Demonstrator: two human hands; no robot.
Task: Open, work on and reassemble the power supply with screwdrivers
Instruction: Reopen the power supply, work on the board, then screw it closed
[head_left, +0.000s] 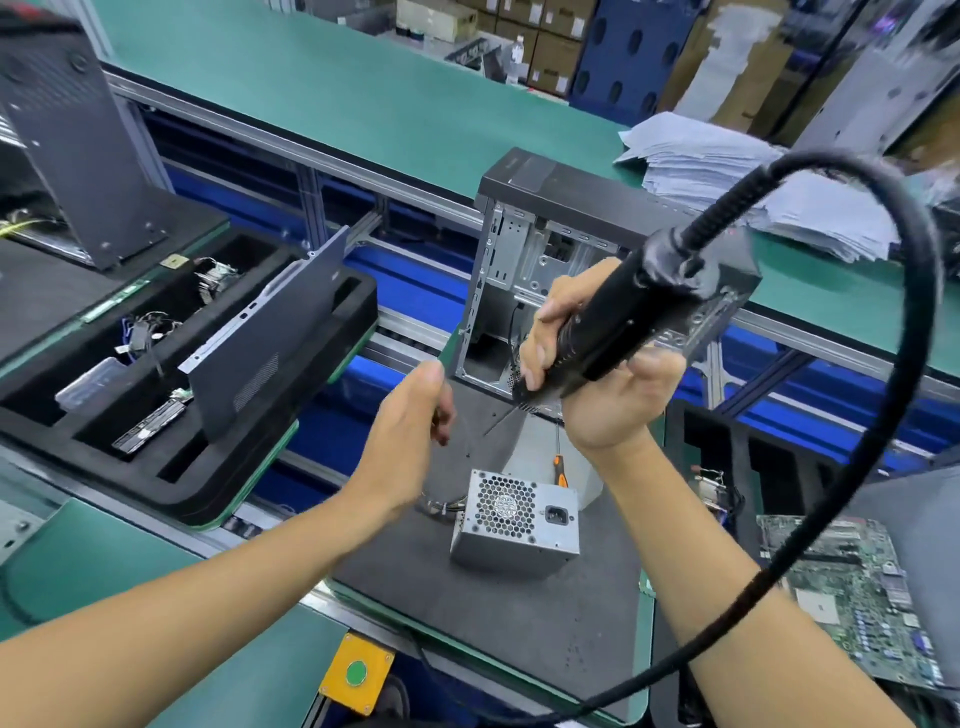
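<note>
Black electric screwdriver (613, 332) in right grip (597, 379).

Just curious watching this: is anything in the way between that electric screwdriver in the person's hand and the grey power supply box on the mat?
Nothing visible. The right hand holds the electric screwdriver in the air, and only open space and bare mat lie between it and the power supply.

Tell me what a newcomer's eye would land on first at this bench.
First, the black electric screwdriver gripped in the right hand at centre frame, its thick cable looping around the right side. Below it, the silver power supply sits on the dark mat, fan grille up, with an orange-handled screwdriver just behind. The left hand hovers beside the bit, and an open computer case stands behind.
</note>
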